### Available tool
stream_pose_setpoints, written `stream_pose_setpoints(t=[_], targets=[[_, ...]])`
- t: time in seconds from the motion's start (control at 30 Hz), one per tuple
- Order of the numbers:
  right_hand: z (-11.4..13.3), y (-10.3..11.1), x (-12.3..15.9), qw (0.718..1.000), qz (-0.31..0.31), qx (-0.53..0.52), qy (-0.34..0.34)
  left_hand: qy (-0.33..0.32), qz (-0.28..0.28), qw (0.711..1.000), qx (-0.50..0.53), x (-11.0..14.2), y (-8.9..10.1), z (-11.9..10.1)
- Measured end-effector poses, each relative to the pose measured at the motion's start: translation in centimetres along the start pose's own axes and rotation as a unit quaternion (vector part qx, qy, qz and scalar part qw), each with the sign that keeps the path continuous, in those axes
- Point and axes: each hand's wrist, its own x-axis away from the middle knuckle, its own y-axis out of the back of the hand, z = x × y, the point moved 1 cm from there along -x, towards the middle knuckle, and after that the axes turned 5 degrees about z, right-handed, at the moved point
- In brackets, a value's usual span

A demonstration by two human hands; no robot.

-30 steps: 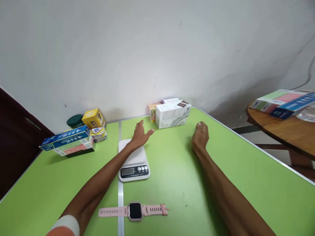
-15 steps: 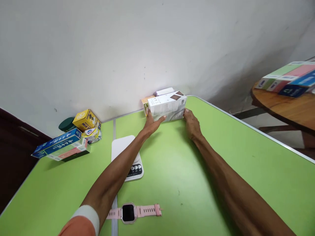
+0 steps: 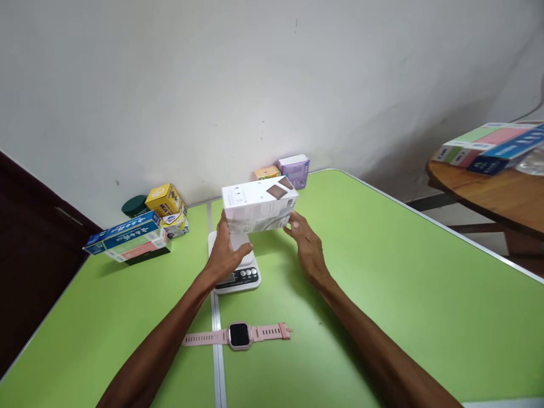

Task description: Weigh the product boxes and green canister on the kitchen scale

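Observation:
Held between my two hands is a white carton (image 3: 259, 207) with brown diamond shapes on its top and printed text on its side. My left hand (image 3: 226, 249) grips its left end, thumb pointing right. At the lower right corner, my right hand (image 3: 306, 241) holds the other end with its fingers. The carton is raised above the table, over and behind a white kitchen scale (image 3: 238, 284). Part of the scale is hidden by my left hand and the carton. Nearer to me, a pink-strapped smartwatch (image 3: 239, 335) lies face up.
Against the wall stand a purple pack (image 3: 295, 170) and an orange box (image 3: 267, 172). At left sit a blue toothpaste-style box stack (image 3: 131, 238), a yellow box (image 3: 164, 198) and a dark green lid (image 3: 135, 205). A round wooden table (image 3: 488, 187) with boxes is at right.
Both hands have lifted the white carton from beside the wall and brought it left and nearer, toward the scale. The purple pack and orange box behind it now show more. The view has shifted slightly.

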Motion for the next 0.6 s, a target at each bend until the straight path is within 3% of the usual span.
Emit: stream_pose_setpoints(t=[0.13, 0.27, 0.47, 0.6], targets=[[1.9, -4.1, 2.5, 0.998, 0.056, -0.022, 0.006, 0.040, -0.041, 0.998, 0.005, 5.1, 3.7, 0.5], [3.0, -6.1, 4.2, 0.996, 0.087, -0.007, 0.002, 0.074, -0.063, 0.995, 0.010, 7.8, 5.0, 1.9], [2.1, -5.7, 4.2, 0.997, 0.066, 0.000, -0.031, 0.055, -0.061, 0.997, -0.001, 8.3, 5.8, 3.9], [-0.7, -4.1, 3.0, 0.995, -0.010, 0.040, -0.093, 0.102, -0.119, 0.985, 0.078, 8.0, 7.3, 8.3]])
